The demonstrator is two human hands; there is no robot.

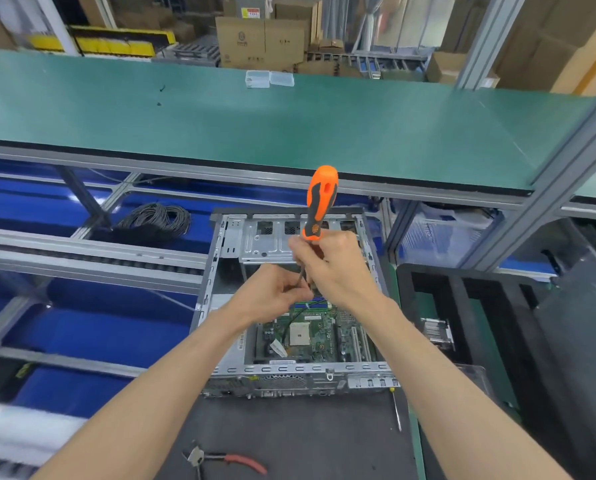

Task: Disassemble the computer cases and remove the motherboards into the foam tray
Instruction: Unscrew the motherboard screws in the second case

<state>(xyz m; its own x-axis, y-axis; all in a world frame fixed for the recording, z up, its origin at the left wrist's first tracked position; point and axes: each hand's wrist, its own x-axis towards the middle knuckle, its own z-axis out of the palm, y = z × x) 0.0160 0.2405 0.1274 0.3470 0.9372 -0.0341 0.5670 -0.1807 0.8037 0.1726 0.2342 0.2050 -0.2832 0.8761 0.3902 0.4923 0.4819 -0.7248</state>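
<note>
An open grey computer case (220, 258) lies on a dark mat in front of me, its green motherboard (315, 336) still inside at the near half. My right hand (338, 268) grips an orange and black screwdriver (319, 202) that stands upright over the case's middle. My left hand (272, 292) pinches the lower part of the shaft, just above the board; the tip is hidden behind my fingers. A black foam tray (463, 306) with long slots sits to the right of the case, with a silver part (437, 332) in it.
Red-handled pliers (220, 460) lie on the dark mat (307, 438) near me. A thin screwdriver (396, 410) rests by the case's right front corner. A coil of black cable (158, 220) lies behind left. A green shelf (255, 126) with clear small boxes (269, 79) spans overhead.
</note>
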